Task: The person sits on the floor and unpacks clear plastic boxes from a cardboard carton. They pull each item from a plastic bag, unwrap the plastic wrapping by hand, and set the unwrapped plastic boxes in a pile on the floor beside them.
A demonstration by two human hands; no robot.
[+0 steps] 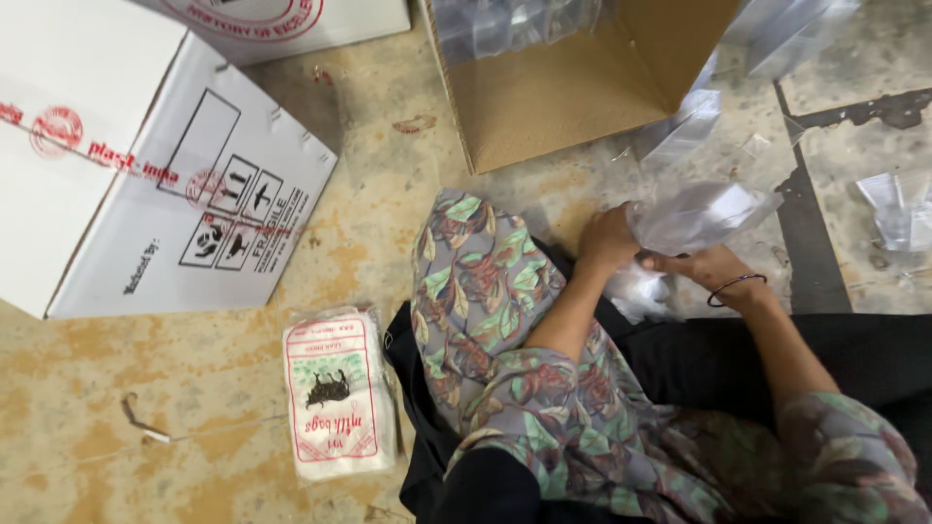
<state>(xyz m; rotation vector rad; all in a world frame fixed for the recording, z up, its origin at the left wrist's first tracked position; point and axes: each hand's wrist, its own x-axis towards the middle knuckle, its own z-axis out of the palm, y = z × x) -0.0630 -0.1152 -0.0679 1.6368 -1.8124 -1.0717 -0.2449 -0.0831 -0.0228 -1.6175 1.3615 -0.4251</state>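
I sit on the floor in a flower-print garment. My left hand (607,238) grips the left edge of a clear plastic bag (701,215) held just above the floor. My right hand (701,266), with a thin dark bangle at the wrist, pinches the same bag from below. More crumpled clear plastic (636,289) lies under both hands. An open brown cardboard box (573,92) holding clear plastic bags stands just beyond my hands.
A large white carton (146,184) with red tape and handling symbols stands at the left, a second white carton (282,21) behind it. A flat white packet (337,393) with red print lies by my left knee. Loose clear bags (898,209) lie at the right on the worn concrete floor.
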